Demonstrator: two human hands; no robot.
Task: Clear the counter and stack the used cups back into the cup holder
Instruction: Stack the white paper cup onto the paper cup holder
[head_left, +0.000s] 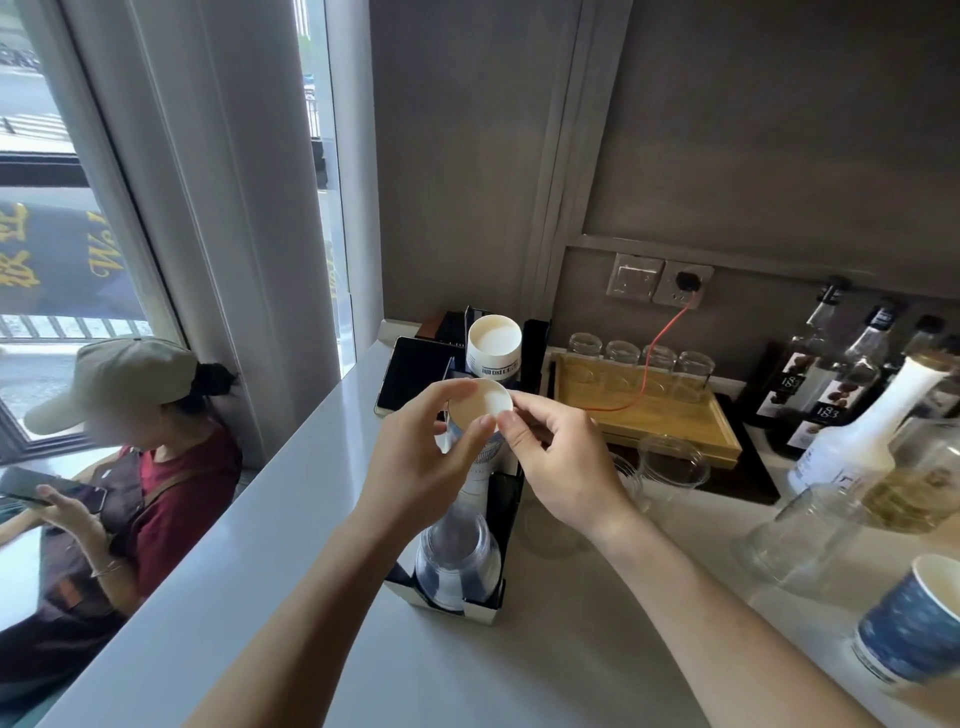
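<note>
A person in a tan cap (111, 382) sits below the counter (249, 545) at far left, a phone (49, 491) in their hands. My left hand (415, 457) pinches the near-left rim of a paper cup (480, 410), thumb and forefinger curled round the edge. Cup: white inside, pale blue print on the outer wall, mouth tilted toward me, held over the middle of the cup holder (467, 597). Holder: black with a white front edge, standing on the counter and running away from me. Its near slot holds a stack of clear plastic cups (457, 556), bottoms toward me; the far slot holds a white paper cup stack (493, 348), top cup open and lettered in dark blue. My right hand (561, 467) pinches the cup's right rim between thumb and forefinger, other fingers curled under. Further right: a wooden tray (670, 421) with upturned glasses (641, 358) at its back, a clear lid (672, 460) beside it, syrup bottles (841, 379) against the wall, and a blue patterned paper cup (914, 623) at the near right edge.
</note>
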